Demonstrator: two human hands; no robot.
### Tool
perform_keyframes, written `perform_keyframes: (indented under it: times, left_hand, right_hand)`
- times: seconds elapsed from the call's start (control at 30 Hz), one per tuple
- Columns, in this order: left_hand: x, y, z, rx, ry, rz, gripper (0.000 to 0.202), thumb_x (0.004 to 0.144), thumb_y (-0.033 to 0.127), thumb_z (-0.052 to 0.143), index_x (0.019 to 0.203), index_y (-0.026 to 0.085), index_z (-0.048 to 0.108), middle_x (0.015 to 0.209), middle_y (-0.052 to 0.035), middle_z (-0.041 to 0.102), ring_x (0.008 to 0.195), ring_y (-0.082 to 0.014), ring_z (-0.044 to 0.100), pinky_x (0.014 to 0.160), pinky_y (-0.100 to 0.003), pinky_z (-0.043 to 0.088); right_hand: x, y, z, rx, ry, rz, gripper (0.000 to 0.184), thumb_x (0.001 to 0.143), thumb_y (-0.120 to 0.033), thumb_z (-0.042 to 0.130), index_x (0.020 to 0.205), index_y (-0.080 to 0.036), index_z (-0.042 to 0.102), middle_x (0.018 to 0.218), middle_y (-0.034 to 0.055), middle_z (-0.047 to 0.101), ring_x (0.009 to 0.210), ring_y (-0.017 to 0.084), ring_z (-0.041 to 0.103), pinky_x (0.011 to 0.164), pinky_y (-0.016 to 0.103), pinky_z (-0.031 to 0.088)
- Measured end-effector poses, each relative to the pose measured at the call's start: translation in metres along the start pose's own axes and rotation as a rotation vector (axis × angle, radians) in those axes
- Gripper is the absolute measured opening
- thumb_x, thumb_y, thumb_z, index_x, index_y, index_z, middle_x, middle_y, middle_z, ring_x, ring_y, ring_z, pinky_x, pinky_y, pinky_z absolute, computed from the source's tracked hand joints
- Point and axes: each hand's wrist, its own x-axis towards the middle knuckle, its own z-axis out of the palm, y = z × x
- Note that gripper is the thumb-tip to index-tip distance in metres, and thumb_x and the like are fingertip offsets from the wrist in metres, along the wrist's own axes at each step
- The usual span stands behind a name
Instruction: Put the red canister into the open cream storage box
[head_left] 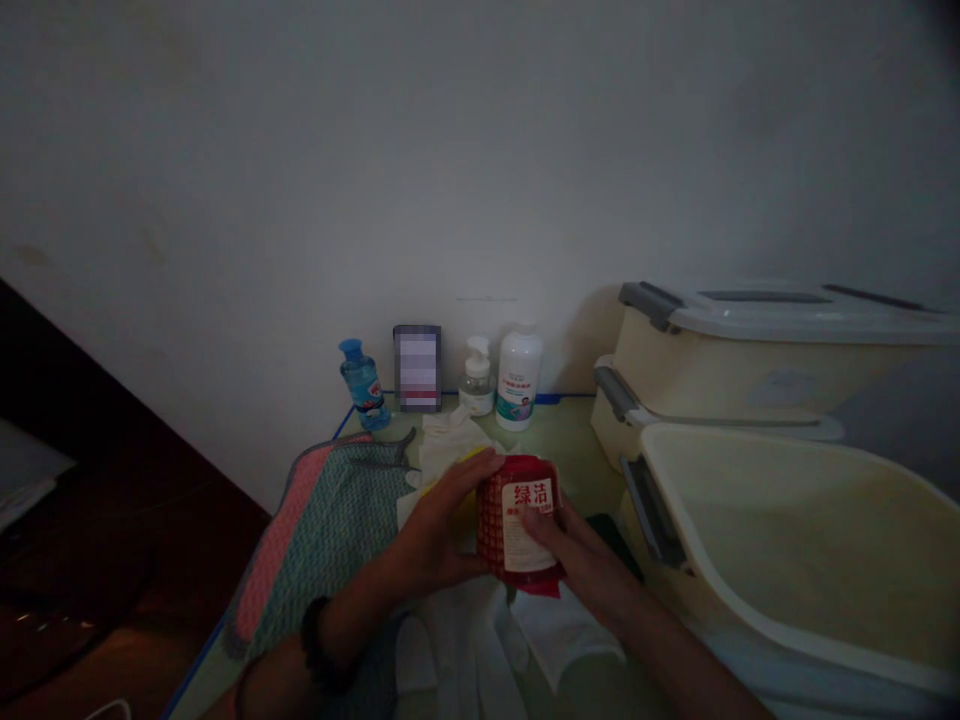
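Both my hands hold a red packet (pixel 521 520) with a white label above the table's middle. My left hand (pixel 439 530) wraps its left side, fingers curled over the top edge. My right hand (pixel 574 555) grips its right side, thumb on the label. White cloths or gloves (pixel 480 640) lie on the table under the packet. A teal and pink woven cloth (pixel 330 520) lies to the left of my left hand.
Against the wall stand a small blue water bottle (pixel 364 385), a dark box (pixel 417 368), a pump bottle (pixel 477 378) and a white bottle (pixel 519 378). Cream plastic bins (pixel 750 360) are stacked at the right, with an open tub (pixel 787 530) nearest.
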Motion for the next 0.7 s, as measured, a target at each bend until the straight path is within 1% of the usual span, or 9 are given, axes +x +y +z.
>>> perform_keyframes:
  times: [0.07,0.13,0.2,0.27,0.4,0.47,0.53,0.6,0.7]
  left_hand:
    - [-0.001,-0.004,0.0,0.066,-0.003,0.03,0.09,0.064,0.027,0.078,0.138,0.036,0.026,0.138,-0.008,0.039,0.128,-0.0295,0.037,0.106,-0.047,0.031]
    - [-0.002,-0.01,0.001,0.097,0.003,0.005,0.099,0.062,0.028,0.079,0.14,0.033,0.019,0.141,-0.0101,0.035,0.129,-0.0308,0.035,0.106,-0.049,0.031]
    - [-0.002,-0.017,0.001,0.11,0.004,-0.046,0.11,0.059,0.029,0.08,0.143,0.029,0.008,0.143,-0.0145,0.028,0.129,-0.0329,0.034,0.105,-0.051,0.031]
    - [-0.001,-0.022,0.001,0.143,-0.037,-0.07,0.113,0.061,0.031,0.079,0.143,0.026,0.002,0.143,-0.0175,0.026,0.129,-0.034,0.033,0.105,-0.053,0.031]
    - [0.0,-0.023,0.001,0.166,-0.145,-0.039,0.09,0.068,0.033,0.073,0.14,0.025,0.02,0.137,-0.0144,0.039,0.125,-0.032,0.039,0.104,-0.052,0.032]
    - [-0.001,-0.019,0.001,0.123,-0.085,-0.011,0.097,0.066,0.035,0.075,0.141,0.024,0.014,0.137,-0.0157,0.038,0.124,-0.0318,0.041,0.103,-0.05,0.035]
    - [-0.002,-0.015,0.0,0.12,0.028,0.047,0.104,0.065,0.035,0.075,0.142,0.024,0.007,0.137,-0.0163,0.037,0.123,-0.0313,0.041,0.101,-0.05,0.037]
    - [-0.003,-0.013,-0.002,0.173,0.089,0.108,0.096,0.07,0.032,0.072,0.142,0.027,0.009,0.134,-0.0142,0.039,0.122,-0.0296,0.043,0.099,-0.049,0.038]
    - [-0.002,-0.01,-0.003,0.236,0.086,0.134,0.087,0.075,0.029,0.067,0.142,0.028,0.011,0.132,-0.0129,0.044,0.119,-0.0281,0.045,0.097,-0.045,0.041]
  right_hand:
    - [0.0,-0.003,0.004,-0.01,0.003,0.023,0.054,0.075,-0.047,0.065,0.12,-0.021,0.049,0.111,0.0082,0.065,0.102,0.025,0.061,0.09,0.044,0.047]
    - [-0.002,-0.007,0.009,-0.041,0.031,0.035,0.054,0.074,-0.047,0.066,0.118,-0.019,0.05,0.108,0.0088,0.066,0.101,0.027,0.062,0.088,0.043,0.048]
    - [-0.005,-0.011,0.016,-0.104,0.059,-0.016,0.054,0.074,-0.044,0.067,0.119,-0.02,0.048,0.112,0.0088,0.064,0.104,0.026,0.06,0.088,0.041,0.048]
    - [-0.008,-0.013,0.023,-0.171,0.052,-0.11,0.054,0.076,-0.04,0.067,0.122,-0.022,0.044,0.119,0.0081,0.061,0.109,0.024,0.057,0.092,0.039,0.046]
    - [-0.012,-0.022,0.032,-0.242,0.03,-0.231,0.05,0.079,-0.036,0.065,0.121,-0.023,0.042,0.12,0.0068,0.059,0.108,0.021,0.057,0.094,0.036,0.044]
    - [-0.013,-0.028,0.032,-0.247,0.048,-0.24,0.049,0.08,-0.038,0.064,0.121,-0.023,0.042,0.117,0.0058,0.06,0.106,0.02,0.058,0.093,0.036,0.045]
    - [-0.014,-0.033,0.03,-0.251,0.055,-0.237,0.046,0.082,-0.039,0.06,0.121,-0.024,0.041,0.118,0.0048,0.06,0.106,0.019,0.058,0.093,0.035,0.045]
    - [-0.017,-0.038,0.028,-0.278,0.036,-0.247,0.041,0.086,-0.04,0.054,0.122,-0.026,0.041,0.125,0.0042,0.056,0.111,0.018,0.055,0.095,0.034,0.044]
    - [-0.023,-0.042,0.029,-0.326,-0.01,-0.285,0.041,0.089,-0.039,0.05,0.127,-0.027,0.037,0.131,0.0045,0.05,0.118,0.018,0.05,0.099,0.035,0.041]
